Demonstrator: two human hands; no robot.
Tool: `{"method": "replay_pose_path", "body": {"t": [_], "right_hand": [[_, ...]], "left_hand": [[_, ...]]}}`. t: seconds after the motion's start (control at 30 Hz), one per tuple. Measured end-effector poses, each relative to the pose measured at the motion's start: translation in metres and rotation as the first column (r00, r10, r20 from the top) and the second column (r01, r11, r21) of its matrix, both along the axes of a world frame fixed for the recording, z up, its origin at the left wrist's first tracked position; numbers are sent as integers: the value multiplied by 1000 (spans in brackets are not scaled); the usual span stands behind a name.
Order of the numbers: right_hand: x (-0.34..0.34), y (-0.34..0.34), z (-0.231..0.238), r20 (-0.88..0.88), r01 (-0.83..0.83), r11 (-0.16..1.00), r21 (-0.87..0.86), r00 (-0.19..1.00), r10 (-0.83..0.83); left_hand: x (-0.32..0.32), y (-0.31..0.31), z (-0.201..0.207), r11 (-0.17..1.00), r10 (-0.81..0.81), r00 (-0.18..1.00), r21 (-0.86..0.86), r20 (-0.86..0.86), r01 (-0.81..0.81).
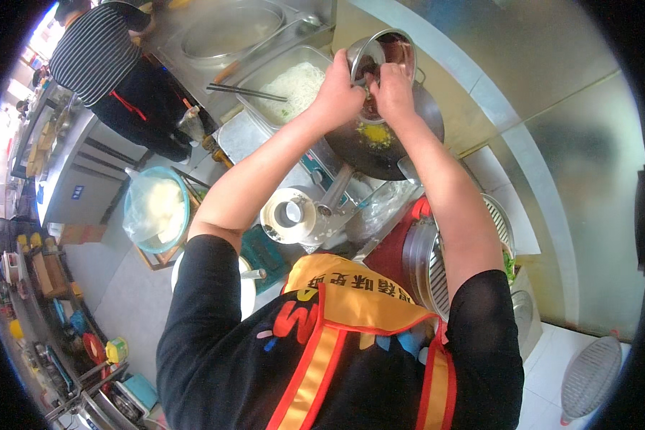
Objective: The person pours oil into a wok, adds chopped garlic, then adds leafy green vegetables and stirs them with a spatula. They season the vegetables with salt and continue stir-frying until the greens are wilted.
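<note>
Over the dark wok [426,118], a shiny steel bowl [406,44] is tilted. My left hand [341,92] grips the left side of its rim. Bent fingers of my right hand [395,89] reach into the bowl's opening, against dark reddish-brown contents; what they hold, if anything, is hidden. Below the hands, yellow powder or paste [375,135] lies in the wok. The wok's handle [335,190] points toward me. Left of the wok, a clear tray [254,70] holds white noodles [301,82], and dark chopsticks [245,91] rest across its edge.
A large steaming pot [265,14] stands at the back, a ladle [308,20] beside it. Nearer me are a paper-like white roll [269,215] and stacked steel lids or pans [426,269]. A bagged teal basket [184,215] sits left. Another person [97,54] stands far left.
</note>
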State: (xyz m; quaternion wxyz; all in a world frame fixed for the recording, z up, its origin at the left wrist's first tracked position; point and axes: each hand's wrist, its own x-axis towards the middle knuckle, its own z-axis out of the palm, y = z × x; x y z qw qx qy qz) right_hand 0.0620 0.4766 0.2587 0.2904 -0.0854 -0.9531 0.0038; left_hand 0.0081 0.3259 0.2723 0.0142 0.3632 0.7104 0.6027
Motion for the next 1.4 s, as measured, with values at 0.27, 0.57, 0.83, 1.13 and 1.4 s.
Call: {"method": "replay_pose_path", "body": {"t": [0.27,0.57,0.83,1.13,1.4], "right_hand": [[1,-1,-23,66,-218,899,-379,963,261],[27,47,-31,259,-384,918,-95,881,395],[11,26,-9,-96,-265,958,-109,962,256],[35,28,-34,323,-307,950,62,907,271],[43,28,-11,5,-284,959,17,959,284]], "left_hand": [[-6,12,-4,997,77,997,-29,-10,-77],[-11,-2,-11,980,153,967,-92,-206,-175],[-7,-7,-4,988,120,964,-70,-238,-141],[0,-12,-2,978,195,927,-3,-320,-207],[13,-12,-1,977,200,925,-5,-323,-213]]}}
